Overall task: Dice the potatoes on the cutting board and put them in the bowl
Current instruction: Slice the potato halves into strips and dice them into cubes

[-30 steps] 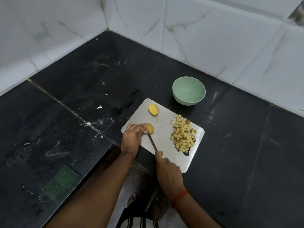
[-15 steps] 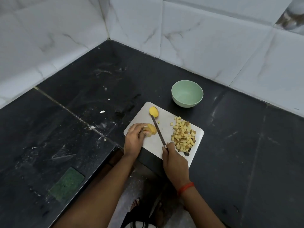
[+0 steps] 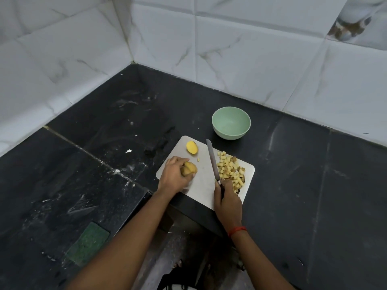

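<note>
A pale cutting board [image 3: 201, 181] lies at the counter's inner corner edge. My left hand [image 3: 176, 176] holds a yellow potato piece [image 3: 189, 168] on the board's left side. Another potato half [image 3: 192, 147] lies cut face up near the board's far corner. My right hand [image 3: 227, 199] grips the handle of a knife [image 3: 213, 162], whose blade points away from me, just left of a pile of diced potato [image 3: 231, 170] on the board's right side. A small loose cube [image 3: 198, 159] lies between the halves. The green bowl [image 3: 231, 122] stands just beyond the board, nothing visible inside it.
The black stone counter [image 3: 104, 164] meets white tiled walls [image 3: 251, 49] at the back. A green scrub pad [image 3: 88, 243] lies near the counter's front edge at left. White scraps [image 3: 128, 151] dot the counter left of the board.
The knife has left the potato piece under my left hand and swung right, and now lies beside the diced pile. My left hand still holds the potato piece. The camera view tilted upward.
</note>
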Available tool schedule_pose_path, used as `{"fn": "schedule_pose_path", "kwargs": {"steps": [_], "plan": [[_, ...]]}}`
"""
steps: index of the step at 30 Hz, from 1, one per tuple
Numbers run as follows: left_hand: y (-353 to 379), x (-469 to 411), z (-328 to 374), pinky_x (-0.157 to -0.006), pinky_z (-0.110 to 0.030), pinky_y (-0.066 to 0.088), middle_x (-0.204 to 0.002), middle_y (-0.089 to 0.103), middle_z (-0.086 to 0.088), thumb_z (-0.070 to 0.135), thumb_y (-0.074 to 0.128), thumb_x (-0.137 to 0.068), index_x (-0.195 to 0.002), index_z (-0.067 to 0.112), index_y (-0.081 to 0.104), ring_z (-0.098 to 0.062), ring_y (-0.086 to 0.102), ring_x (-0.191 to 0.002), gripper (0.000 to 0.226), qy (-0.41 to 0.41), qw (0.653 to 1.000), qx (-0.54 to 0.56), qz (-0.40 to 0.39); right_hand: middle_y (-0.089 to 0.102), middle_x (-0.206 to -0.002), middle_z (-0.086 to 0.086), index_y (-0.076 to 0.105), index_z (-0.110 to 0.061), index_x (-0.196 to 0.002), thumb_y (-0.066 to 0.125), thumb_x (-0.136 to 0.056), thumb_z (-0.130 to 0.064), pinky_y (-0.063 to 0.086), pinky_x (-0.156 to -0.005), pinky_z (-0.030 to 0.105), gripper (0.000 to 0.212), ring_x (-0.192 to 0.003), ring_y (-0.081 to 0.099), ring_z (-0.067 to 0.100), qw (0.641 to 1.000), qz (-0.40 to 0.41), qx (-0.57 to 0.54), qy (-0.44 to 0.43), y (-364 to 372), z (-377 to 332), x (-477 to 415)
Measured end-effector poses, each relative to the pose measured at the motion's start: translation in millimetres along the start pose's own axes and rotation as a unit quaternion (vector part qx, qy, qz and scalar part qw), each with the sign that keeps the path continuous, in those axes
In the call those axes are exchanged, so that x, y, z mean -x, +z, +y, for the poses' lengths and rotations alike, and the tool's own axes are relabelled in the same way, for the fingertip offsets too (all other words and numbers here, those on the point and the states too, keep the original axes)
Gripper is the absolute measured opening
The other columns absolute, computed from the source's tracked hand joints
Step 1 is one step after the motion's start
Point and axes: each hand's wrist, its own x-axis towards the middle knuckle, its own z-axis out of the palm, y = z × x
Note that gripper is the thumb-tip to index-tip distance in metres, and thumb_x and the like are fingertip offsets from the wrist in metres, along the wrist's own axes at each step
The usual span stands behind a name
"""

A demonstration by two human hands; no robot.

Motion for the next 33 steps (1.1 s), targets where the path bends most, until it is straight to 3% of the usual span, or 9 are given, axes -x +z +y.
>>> {"fn": "schedule_pose_path", "kwargs": {"steps": [8, 13, 20, 26, 28, 30, 33], "plan": [[4, 1, -5, -0.097, -0.037, 0.050, -0.112, 0.052, 0.010, 0.029, 0.087, -0.076, -0.127, 0.022, 0.068, -0.016, 0.052, -0.110, 0.055, -0.002, 0.998, 0.057, -0.012, 0.056, -0.066, -0.007, 0.042, -0.032, -0.097, 0.049, -0.103, -0.031, 0.044, -0.045, 0.032, 0.009, -0.053, 0.055, 0.012, 1.000, 0.009, 0.000, -0.007, 0, 2, 0], [-7, -4, -12, -0.101, -0.033, 0.049, -0.120, 0.052, 0.008, 0.016, 0.088, -0.074, -0.134, 0.024, 0.064, -0.014, 0.054, -0.113, 0.066, 0.007, 0.998, 0.060, -0.035, 0.056, -0.066, -0.008, 0.049, -0.026, -0.100, 0.050, -0.103, -0.030, 0.042, -0.045, 0.025, 0.005, -0.053, 0.053, 0.008, 1.000, 0.007, -0.010, -0.007, 0, 2, 0], [-18, -16, -6, -0.092, -0.038, 0.055, -0.108, 0.058, 0.004, 0.012, 0.089, -0.073, -0.123, 0.021, 0.066, -0.016, 0.060, -0.098, 0.055, -0.036, 0.993, 0.019, -0.107, 0.056, -0.067, -0.009, 0.049, -0.026, -0.103, 0.048, -0.103, -0.032, 0.046, -0.045, 0.029, 0.007, -0.053, 0.054, 0.007, 1.000, 0.004, -0.011, -0.006, 1, 4, 0], [-18, 3, -26, -0.080, -0.032, 0.053, -0.086, 0.054, 0.003, 0.006, 0.083, -0.077, -0.119, 0.034, 0.056, -0.016, 0.057, -0.082, 0.057, 0.006, 0.994, 0.072, -0.078, 0.055, -0.066, -0.010, 0.052, -0.024, -0.105, 0.048, -0.103, -0.033, 0.047, -0.045, 0.030, 0.010, -0.052, 0.054, 0.007, 1.000, 0.006, -0.008, -0.005, 2, 6, -1], [-15, 7, -27, -0.084, -0.035, 0.051, -0.084, 0.053, 0.005, 0.008, 0.082, -0.079, -0.119, 0.029, 0.061, -0.016, 0.055, -0.085, 0.049, 0.024, 0.995, 0.061, -0.073, 0.055, -0.065, -0.010, 0.052, -0.023, -0.104, 0.047, -0.103, -0.034, 0.046, -0.045, 0.028, 0.012, -0.052, 0.054, 0.008, 1.000, 0.008, -0.002, -0.006, 3, 6, -1], [-13, 8, -25, -0.090, -0.035, 0.047, -0.095, 0.055, 0.006, 0.013, 0.081, -0.081, -0.120, 0.021, 0.065, -0.016, 0.052, -0.097, 0.043, 0.036, 0.997, 0.013, -0.072, 0.055, -0.066, -0.010, 0.052, -0.022, -0.104, 0.048, -0.103, -0.033, 0.043, -0.045, 0.024, 0.012, -0.052, 0.054, 0.007, 1.000, 0.007, -0.002, -0.008, 3, 5, -1], [-13, 5, -20, -0.090, -0.035, 0.046, -0.103, 0.054, 0.007, 0.015, 0.082, -0.080, -0.107, 0.019, 0.065, -0.018, 0.051, -0.103, 0.032, 0.022, 0.997, 0.003, -0.068, 0.056, -0.067, -0.010, 0.053, -0.021, -0.106, 0.048, -0.103, -0.033, 0.041, -0.045, 0.020, 0.013, -0.053, 0.054, 0.006, 1.000, 0.006, -0.002, -0.008, 3, 5, -1]]}}
